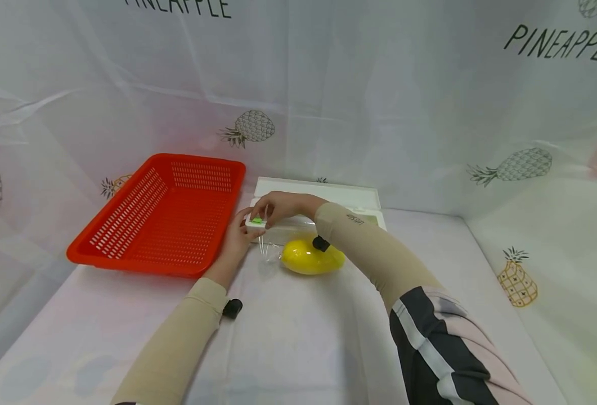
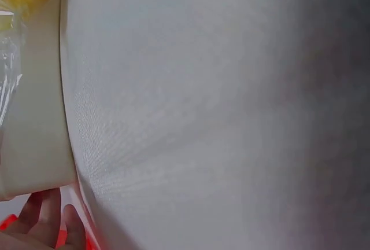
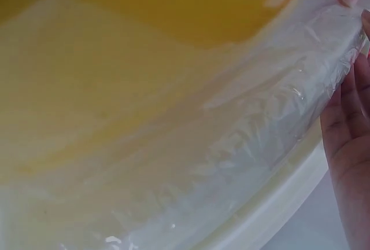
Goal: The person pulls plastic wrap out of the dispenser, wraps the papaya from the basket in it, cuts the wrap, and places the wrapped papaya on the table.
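Observation:
A long white box (image 1: 374,216) lies with its lid (image 1: 318,193) raised. At its left end my left hand (image 1: 233,244) holds the corner; in the left wrist view that hand's fingers (image 2: 49,218) curl against the box end (image 2: 37,151). My right hand (image 1: 290,205) is bent over the same end, pinching clear film (image 3: 289,88) beside a small green piece (image 1: 256,220). The film runs along the box front and over a glossy yellow rounded object (image 1: 305,259). The right fingertips partly hide the green piece.
An empty red perforated basket (image 1: 176,225) stands just left of the box, close to my left hand. White pineapple-print cloth (image 1: 328,84) rises behind the box and covers the table (image 1: 288,337).

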{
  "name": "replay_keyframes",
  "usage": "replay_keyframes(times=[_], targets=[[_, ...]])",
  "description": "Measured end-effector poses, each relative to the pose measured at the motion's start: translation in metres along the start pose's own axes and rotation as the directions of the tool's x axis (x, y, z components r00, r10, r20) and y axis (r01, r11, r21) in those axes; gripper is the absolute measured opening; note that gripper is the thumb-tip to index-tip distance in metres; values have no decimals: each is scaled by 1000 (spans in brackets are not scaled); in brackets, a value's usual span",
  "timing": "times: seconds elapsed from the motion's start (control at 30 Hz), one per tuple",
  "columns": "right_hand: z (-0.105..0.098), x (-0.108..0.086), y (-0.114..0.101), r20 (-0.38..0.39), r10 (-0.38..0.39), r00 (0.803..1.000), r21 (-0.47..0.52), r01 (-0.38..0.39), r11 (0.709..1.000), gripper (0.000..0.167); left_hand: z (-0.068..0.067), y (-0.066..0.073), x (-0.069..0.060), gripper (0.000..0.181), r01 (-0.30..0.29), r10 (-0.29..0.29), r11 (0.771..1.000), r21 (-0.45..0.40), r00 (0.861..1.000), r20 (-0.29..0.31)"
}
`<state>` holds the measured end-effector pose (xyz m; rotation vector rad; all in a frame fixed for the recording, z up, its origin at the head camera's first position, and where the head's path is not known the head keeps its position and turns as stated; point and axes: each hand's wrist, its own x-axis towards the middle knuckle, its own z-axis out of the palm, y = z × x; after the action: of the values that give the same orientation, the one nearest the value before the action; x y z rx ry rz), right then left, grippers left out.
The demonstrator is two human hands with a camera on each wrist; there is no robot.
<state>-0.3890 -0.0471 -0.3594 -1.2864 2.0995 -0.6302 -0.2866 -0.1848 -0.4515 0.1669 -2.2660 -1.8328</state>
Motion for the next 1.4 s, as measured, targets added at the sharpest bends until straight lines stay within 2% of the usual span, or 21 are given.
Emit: replay_keyframes(times=[0.17, 0.47, 0.73, 0.83, 1.0, 1.17, 1.3, 1.4], targets=[[0, -2, -1, 8, 17, 1000, -29, -17, 999, 30, 0, 1, 0, 68, -1, 1, 1000, 27, 1000, 8], [1, -11, -5, 26, 35, 999, -61, -34, 998, 40, 0, 0, -1, 68, -22, 20, 997, 73, 999, 29], [1, -15, -1, -20, 31, 999, -110, -33, 993, 19, -1, 2, -1, 71, -26, 22, 998, 66, 998, 64], [1, -19, 2, -32, 35, 999, -115, -38, 993, 18, -2, 3, -1, 70, -38, 32, 996, 83, 997, 75], [2, -31, 4, -27, 67, 997, -138, -70, 988, 31, -3, 4, -3, 64, -87, 73, 981, 174, 994, 85], [3, -45, 6, -10, 106, 994, -163, -107, 981, 45, -4, 5, -3, 56, -141, 119, 954, 266, 988, 97], [2, -55, 9, -11, 95, 995, -163, -95, 982, 40, -4, 6, -4, 50, -147, 119, 940, 307, 987, 109], [2, -63, 16, -20, 91, 996, -158, -93, 983, 33, -4, 6, -6, 47, -134, 104, 944, 302, 988, 114]])
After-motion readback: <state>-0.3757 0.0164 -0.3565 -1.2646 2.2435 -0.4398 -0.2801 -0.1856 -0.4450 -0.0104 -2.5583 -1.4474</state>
